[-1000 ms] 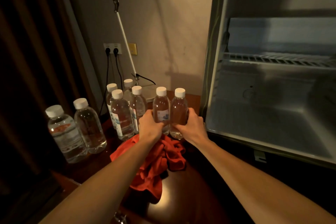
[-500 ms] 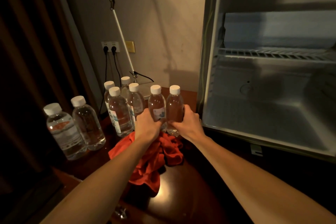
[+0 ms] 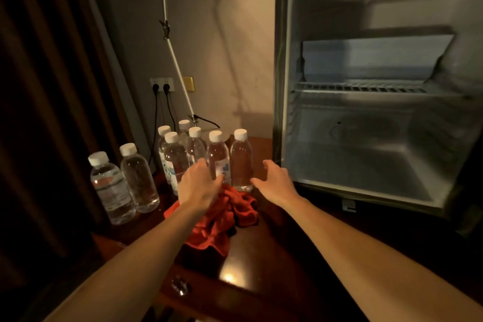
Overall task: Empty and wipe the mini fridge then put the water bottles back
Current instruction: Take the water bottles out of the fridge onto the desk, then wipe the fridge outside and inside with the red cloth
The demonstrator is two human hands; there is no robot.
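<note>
Two clear water bottles with white caps, one to the left (image 3: 218, 158) and one to the right (image 3: 241, 161), stand upright side by side on the dark wooden table (image 3: 261, 251). My left hand (image 3: 200, 184) hovers with spread fingers just in front of the left one. My right hand (image 3: 275, 181) is spread to the right of the other bottle, apart from it. Neither hand holds anything. Several more bottles (image 3: 176, 158) stand behind. A crumpled red cloth (image 3: 224, 214) lies below my hands. The mini fridge (image 3: 366, 144) stands open on the right with nothing inside.
Two larger bottles, one nearer (image 3: 112, 191) and one behind it (image 3: 138, 178), stand at the table's left side by a dark curtain. A wire shelf (image 3: 366, 87) crosses the fridge interior. Plugs and cables hang from a wall socket (image 3: 162, 85). A white cord (image 3: 175, 60) slants down to the table.
Both hands have let go of the two front bottles and opened, drawing slightly back. The bottles stay standing on the table. The view has tilted up to show more of the fridge.
</note>
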